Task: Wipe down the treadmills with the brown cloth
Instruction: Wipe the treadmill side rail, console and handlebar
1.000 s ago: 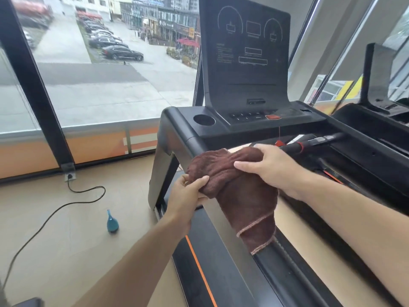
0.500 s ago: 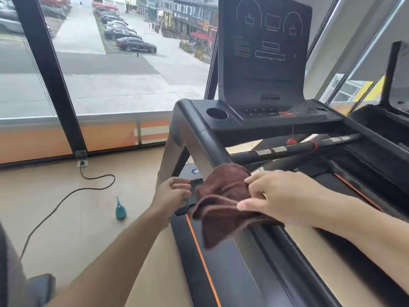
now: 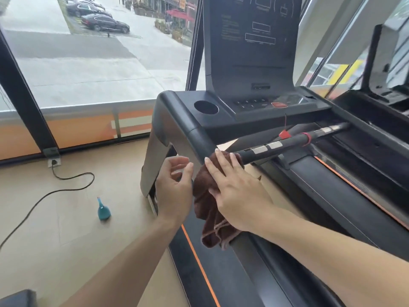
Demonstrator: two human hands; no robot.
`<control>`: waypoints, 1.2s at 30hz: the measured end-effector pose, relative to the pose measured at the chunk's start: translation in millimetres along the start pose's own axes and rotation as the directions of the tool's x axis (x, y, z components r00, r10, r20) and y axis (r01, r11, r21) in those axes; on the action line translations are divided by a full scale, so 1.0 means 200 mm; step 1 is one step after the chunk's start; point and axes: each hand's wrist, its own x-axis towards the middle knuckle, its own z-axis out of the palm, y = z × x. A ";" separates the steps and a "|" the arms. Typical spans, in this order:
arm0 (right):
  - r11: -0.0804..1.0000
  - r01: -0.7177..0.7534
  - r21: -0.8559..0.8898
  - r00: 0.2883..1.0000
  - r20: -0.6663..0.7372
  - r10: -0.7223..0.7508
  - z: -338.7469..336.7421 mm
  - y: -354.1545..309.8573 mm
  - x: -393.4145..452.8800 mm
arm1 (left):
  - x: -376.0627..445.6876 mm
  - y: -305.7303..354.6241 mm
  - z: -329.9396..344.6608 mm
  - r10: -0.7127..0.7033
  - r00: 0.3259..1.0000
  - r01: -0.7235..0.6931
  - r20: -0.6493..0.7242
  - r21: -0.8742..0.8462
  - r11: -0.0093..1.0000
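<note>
Right fingers (image 3: 218, 167) flat atop brown cloth (image 3: 208, 209), seemingly.

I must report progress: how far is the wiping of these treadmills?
Nothing shows as finished. In hand: the right hand presses the brown cloth flat on the near treadmill's side rail; the left hand hovers beside, holding nothing. Left: its console, handlebar, and the second treadmill.

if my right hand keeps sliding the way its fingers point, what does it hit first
Probably the black handlebar: the right hand, flat on the cloth, points up the rail toward where that bar starts. Depth is unclear, so it may pass beside it.
</note>
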 end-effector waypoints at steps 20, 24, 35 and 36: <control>0.710 -0.532 0.461 0.827 0.102 0.553 -0.11 -0.07 0.79 | 0.60 -0.09 0.13 0.183 0.902 -0.298 0.391 0.257 0.919; 0.753 -0.477 0.453 0.872 0.140 0.468 -0.11 -0.05 0.69 | 0.72 -0.03 0.10 0.229 0.794 -0.512 0.563 0.415 0.752; 0.588 -0.213 0.780 0.975 0.132 0.178 -0.07 0.12 0.00 | -0.05 -0.07 0.16 0.285 0.807 -0.463 0.518 0.254 0.849; 0.532 -0.214 0.819 0.975 0.146 0.168 -0.08 0.14 -0.11 | -0.14 -0.06 0.17 0.284 0.804 -0.466 0.523 0.256 0.847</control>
